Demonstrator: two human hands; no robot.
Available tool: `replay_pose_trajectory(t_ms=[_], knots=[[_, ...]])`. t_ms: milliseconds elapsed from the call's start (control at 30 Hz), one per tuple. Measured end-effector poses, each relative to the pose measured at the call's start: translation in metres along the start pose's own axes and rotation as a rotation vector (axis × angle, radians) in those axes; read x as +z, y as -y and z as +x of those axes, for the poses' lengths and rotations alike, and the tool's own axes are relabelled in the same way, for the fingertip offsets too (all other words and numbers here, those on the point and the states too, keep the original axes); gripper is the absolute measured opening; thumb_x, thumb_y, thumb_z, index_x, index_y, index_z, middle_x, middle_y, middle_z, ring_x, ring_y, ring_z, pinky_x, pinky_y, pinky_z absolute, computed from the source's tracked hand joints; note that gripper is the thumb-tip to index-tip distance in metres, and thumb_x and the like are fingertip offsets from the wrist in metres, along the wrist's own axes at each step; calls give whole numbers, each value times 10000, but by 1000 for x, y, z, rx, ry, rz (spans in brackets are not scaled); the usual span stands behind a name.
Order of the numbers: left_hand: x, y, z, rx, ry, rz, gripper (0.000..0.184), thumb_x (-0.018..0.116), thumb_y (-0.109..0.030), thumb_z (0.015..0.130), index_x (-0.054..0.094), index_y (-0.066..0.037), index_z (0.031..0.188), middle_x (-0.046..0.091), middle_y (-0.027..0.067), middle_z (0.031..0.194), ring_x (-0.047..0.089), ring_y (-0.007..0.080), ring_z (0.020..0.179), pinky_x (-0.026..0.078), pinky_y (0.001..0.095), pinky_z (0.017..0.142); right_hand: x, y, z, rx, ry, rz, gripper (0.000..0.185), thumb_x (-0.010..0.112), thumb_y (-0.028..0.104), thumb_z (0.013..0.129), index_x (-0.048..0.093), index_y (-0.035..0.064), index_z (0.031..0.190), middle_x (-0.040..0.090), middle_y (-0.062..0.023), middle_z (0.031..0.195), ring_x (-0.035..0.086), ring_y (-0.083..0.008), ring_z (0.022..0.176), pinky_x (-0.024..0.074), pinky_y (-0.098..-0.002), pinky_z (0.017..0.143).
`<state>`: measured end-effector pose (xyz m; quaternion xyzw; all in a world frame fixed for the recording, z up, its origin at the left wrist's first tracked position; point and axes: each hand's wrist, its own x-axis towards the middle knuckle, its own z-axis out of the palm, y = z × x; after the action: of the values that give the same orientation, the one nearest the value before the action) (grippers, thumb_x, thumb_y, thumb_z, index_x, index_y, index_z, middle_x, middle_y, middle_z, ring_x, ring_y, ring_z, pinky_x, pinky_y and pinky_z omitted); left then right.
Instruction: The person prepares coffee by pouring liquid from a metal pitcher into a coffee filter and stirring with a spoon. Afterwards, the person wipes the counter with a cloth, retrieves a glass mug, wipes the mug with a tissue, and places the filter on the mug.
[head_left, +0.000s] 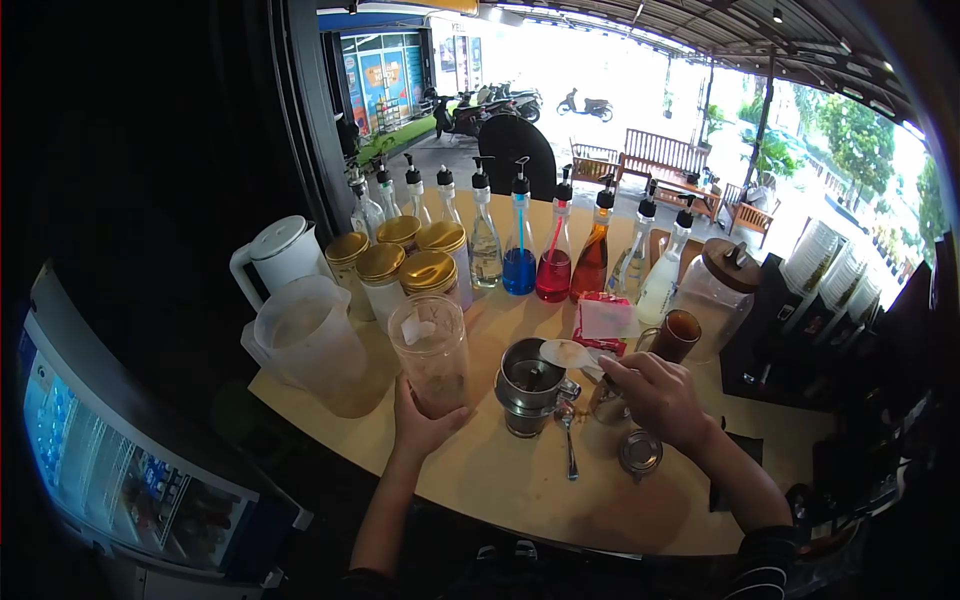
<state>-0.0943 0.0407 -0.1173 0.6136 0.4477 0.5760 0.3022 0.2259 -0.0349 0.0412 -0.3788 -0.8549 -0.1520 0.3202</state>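
My left hand (425, 425) is wrapped round the lower part of a tall clear jar (430, 350), upright on the near side of the table. Something white shows inside near its top. In my right hand (660, 400) is a white scoop (567, 354), its bowl held at the rim of a metal coffee drip filter (530, 372). The filter sits on top of a small glass (525, 420). A metal spoon (571, 445) lies beside it. A round metal lid (640, 453) rests below my right hand, which partly hides a metal item.
Pump bottles of coloured syrup (520, 255) line the back. Gold-lidded jars (430, 272), a plastic pitcher (310, 345) and a white kettle (285, 250) stand left. Rightward are a brown mug (678, 337), red packets (605, 320), a wooden-lidded jar (715, 300) and cup stacks (815, 255).
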Motion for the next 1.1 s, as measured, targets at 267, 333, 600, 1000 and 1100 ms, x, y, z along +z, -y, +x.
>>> replay_pose_trajectory(t_ms=[267, 333, 600, 1000, 1100], knots=[[-1, 7, -2, 3, -12, 4, 965, 884, -187, 553, 305, -4, 1303, 461, 156, 1235, 490, 249, 1155, 430, 383, 956, 2, 3, 8, -127, 63, -109, 495, 625, 25, 671, 612, 69, 1164, 572, -41, 870, 611, -183, 735, 508, -316, 596], [-3, 5, -1, 12, -8, -26, 979, 883, -190, 554, 295, 0, 1313, 456, 158, 1244, 486, 250, 1161, 425, 384, 964, 4, 5, 18, -181, 73, -152, 516, 619, 44, 683, 593, 76, 1197, 556, -28, 888, 602, -161, 761, 507, -306, 613], [-3, -1, -4, 27, -3, -18, 1030, 872, -188, 559, 249, 15, 1353, 429, 188, 1293, 457, 271, 1205, 409, 400, 991, 36, 38, 117, -291, 39, -215, 426, 643, 94, 722, 605, 98, 1146, 566, -23, 950, 564, -176, 933, 404, -361, 864], [-11, 18, -18, 384, -456, 221, 714, 803, -290, 674, 450, -2, 1224, 518, 158, 1152, 501, 316, 1077, 438, 417, 865, 28, 35, 106, -182, -30, -95, 309, 647, 84, 761, 642, 97, 1070, 551, -69, 1134, 519, -240, 1082, 371, -414, 979], [-5, -13, -31, 614, -310, 298, 509, 760, -219, 725, 516, -8, 1118, 543, 151, 1054, 538, 312, 933, 444, 415, 806, 9, 10, 54, 111, -56, 45, 243, 626, 79, 815, 632, 76, 1058, 558, -79, 1105, 523, -285, 1070, 396, -403, 949]])
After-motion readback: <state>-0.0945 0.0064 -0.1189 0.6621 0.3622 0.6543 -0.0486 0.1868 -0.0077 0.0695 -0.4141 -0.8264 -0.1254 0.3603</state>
